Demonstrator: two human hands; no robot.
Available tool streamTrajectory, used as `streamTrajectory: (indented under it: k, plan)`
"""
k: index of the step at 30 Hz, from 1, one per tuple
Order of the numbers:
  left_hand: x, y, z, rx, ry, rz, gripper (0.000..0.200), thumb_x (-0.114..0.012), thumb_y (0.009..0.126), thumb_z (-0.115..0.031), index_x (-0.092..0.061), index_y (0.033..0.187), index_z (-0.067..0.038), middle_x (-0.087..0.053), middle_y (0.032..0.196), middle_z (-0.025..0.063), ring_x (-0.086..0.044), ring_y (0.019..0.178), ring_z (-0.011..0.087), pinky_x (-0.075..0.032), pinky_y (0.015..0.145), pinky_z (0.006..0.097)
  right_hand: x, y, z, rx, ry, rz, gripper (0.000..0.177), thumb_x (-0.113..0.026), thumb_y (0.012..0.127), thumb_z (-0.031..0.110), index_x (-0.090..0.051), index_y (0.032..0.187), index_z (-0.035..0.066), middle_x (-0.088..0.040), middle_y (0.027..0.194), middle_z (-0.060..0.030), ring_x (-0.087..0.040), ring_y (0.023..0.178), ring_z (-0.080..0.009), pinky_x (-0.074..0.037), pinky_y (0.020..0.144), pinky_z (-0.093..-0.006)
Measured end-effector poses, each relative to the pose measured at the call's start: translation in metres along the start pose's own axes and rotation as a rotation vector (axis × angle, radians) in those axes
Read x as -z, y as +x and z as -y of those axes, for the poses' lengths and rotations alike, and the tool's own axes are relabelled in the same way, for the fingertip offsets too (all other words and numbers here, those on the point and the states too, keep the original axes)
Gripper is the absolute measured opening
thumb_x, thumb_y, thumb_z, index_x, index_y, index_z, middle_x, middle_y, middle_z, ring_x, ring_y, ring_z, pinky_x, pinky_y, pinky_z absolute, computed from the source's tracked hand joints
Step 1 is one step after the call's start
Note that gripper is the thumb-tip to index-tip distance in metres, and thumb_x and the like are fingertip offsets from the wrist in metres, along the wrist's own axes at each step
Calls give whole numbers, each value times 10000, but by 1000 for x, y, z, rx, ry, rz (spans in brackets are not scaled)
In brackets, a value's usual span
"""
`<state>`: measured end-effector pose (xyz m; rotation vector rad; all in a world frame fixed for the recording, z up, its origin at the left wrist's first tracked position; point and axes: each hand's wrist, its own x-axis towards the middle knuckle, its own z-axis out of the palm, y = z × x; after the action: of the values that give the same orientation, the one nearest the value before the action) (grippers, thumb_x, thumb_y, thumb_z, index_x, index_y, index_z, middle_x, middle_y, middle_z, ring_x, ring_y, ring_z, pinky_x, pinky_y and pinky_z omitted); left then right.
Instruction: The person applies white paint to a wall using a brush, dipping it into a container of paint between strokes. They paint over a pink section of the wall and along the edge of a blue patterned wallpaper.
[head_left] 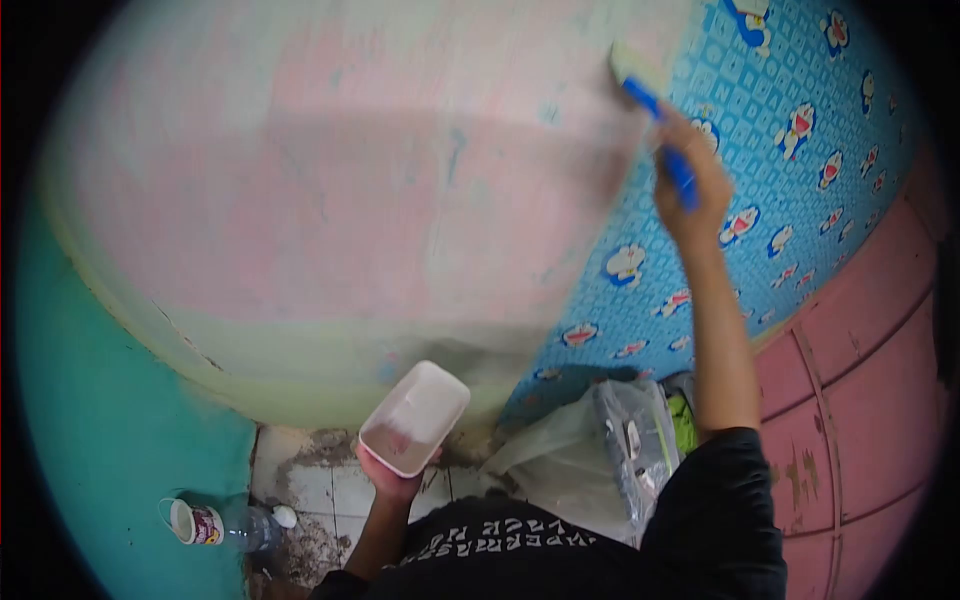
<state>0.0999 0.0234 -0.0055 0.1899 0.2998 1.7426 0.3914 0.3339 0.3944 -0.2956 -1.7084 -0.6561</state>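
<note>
My right hand is closed around the blue handle of a paintbrush, raised high at the right. The brush's pale bristles are at the pink and whitish wall, close to the edge of the blue cartoon-patterned wallpaper. Lower down, my left hand grips a white rectangular plastic tub from below, tilted so its inside shows. A thin pale residue coats the tub's inner walls; how much paint it holds is hard to tell.
A small white bucket and a clear plastic bottle are at the lower left by the green wall. Clear plastic bags stand against the wall's base, beside a pink panelled surface. White floor tiles look dirty.
</note>
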Motion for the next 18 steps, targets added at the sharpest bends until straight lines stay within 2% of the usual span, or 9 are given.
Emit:
streamTrajectory:
  k: [2, 3, 5, 7, 9, 12, 13, 16, 18]
  plan:
    - [7, -1, -6, 20, -17, -43, 808, -359, 942, -697, -420, 1538, -155, -497, 1506, 181, -540, 1289, 557, -566, 873, 734, -8, -99, 28, -84, -64, 219, 458, -715, 784, -38, -704, 1209, 132, -627, 1424, -175, -638, 1272, -373, -544, 1019, -439]
    - [10, -1, -10, 27, -21, -61, 810, -351, 947, -694, -416, 1541, -148, -494, 1507, 186, -537, 1288, 564, -561, 878, 740, -9, -138, 58, -151, -70, 267, 415, -711, 819, -91, -696, 1174, 122, -677, 1335, -200, -689, 1190, -369, -570, 968, -413]
    - [11, -4, -14, 30, -39, -52, 796, -338, 964, -673, -414, 1543, -133, -490, 1507, 198, -532, 1299, 554, -550, 885, 753, -5, -230, 105, -251, 53, 424, 470, -705, 809, -66, -671, 1227, 149, -638, 1392, -190, -672, 1212, -385, -567, 994, -443]
    - [8, -9, -17, 49, -66, -89, 789, -335, 970, -666, -416, 1541, -127, -491, 1506, 198, -531, 1302, 551, -544, 890, 758, 4, -307, 149, -471, 193, 724, 518, -695, 755, -41, -671, 1244, 131, -592, 1438, -196, -606, 1297, -395, -530, 1051, -459]
    - [9, -10, -19, 66, -11, -109, 790, -329, 975, -664, -414, 1542, -120, -492, 1503, 202, -532, 1301, 549, -540, 897, 760, 4, -363, 177, -751, 296, 1005, 497, -693, 746, -45, -668, 1214, 119, -598, 1427, -177, -616, 1277, -387, -534, 1043, -463]
    - [6, -8, -27, 78, -26, -95, 790, -320, 981, -657, -410, 1544, -110, -493, 1500, 207, -535, 1297, 549, -533, 906, 763, 12, -364, 185, -634, 294, 1001, 494, -695, 733, -53, -664, 1198, 109, -610, 1413, -166, -626, 1258, -387, -538, 1033, -474]
    - [5, -7, -30, 85, -49, -84, 790, -317, 982, -655, -409, 1545, -107, -493, 1500, 209, -537, 1296, 550, -532, 909, 764, 12, -345, 174, -589, 281, 937, 497, -693, 725, -66, -666, 1190, 107, -613, 1412, -162, -624, 1260, -388, -540, 1030, -470]
    - [15, -4, -39, 126, -65, -128, 782, -309, 984, -646, -412, 1542, -107, -503, 1485, 215, -555, 1277, 543, -541, 890, 760, 18, -237, 126, -410, 170, 777, 523, -664, 700, -134, -694, 1173, 85, -612, 1438, -165, -627, 1281, -374, -548, 1041, -435]
    - [9, -4, -42, 152, -45, -123, 781, -308, 981, -647, -421, 1534, -108, -513, 1472, 216, -572, 1254, 540, -554, 869, 750, 24, -157, 92, -332, 216, 628, 492, -648, 711, -145, -713, 1149, 72, -639, 1404, -179, -636, 1278, -369, -537, 1055, -431]
